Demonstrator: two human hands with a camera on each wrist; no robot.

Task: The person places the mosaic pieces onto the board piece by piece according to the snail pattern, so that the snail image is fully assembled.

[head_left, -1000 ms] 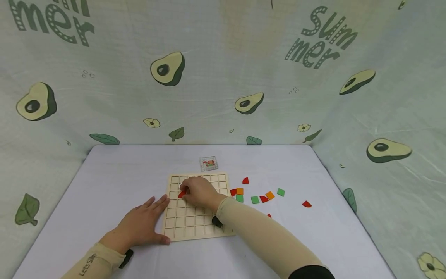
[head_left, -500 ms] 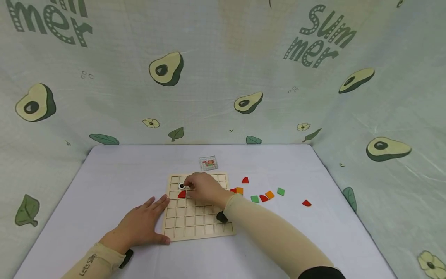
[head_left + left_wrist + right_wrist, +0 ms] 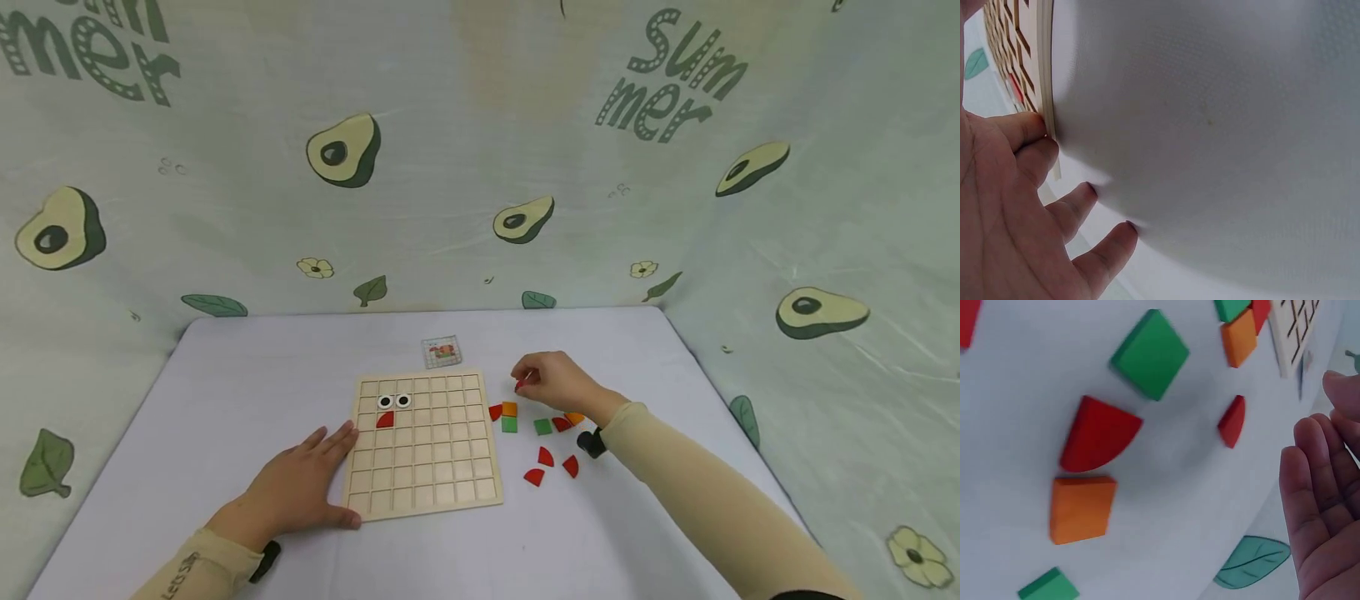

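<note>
The wooden grid board (image 3: 420,450) lies on the table with two eye discs (image 3: 385,402) side by side near its upper left. Just beneath the left disc is a red quarter-circle piece (image 3: 385,419). My left hand (image 3: 300,479) rests spread at the board's left side, and its fingertips (image 3: 1035,128) touch the edge in the left wrist view. Right of the board, my right hand (image 3: 558,383) hovers over another red quarter-circle piece (image 3: 1232,422). In the right wrist view that piece lies on the table, apart from the loosely bent fingers (image 3: 1313,462).
Green squares (image 3: 542,427), orange squares (image 3: 509,409) and several more red quarter-circles (image 3: 534,477) are scattered right of the board. A small picture card (image 3: 442,351) with a gridded drawing lies behind the board. Patterned cloth (image 3: 420,167) hangs around the table.
My right hand has left the board and moved right to the loose pieces. Both eye discs are now uncovered on the board. The left hand keeps its place; the head view has shifted slightly.
</note>
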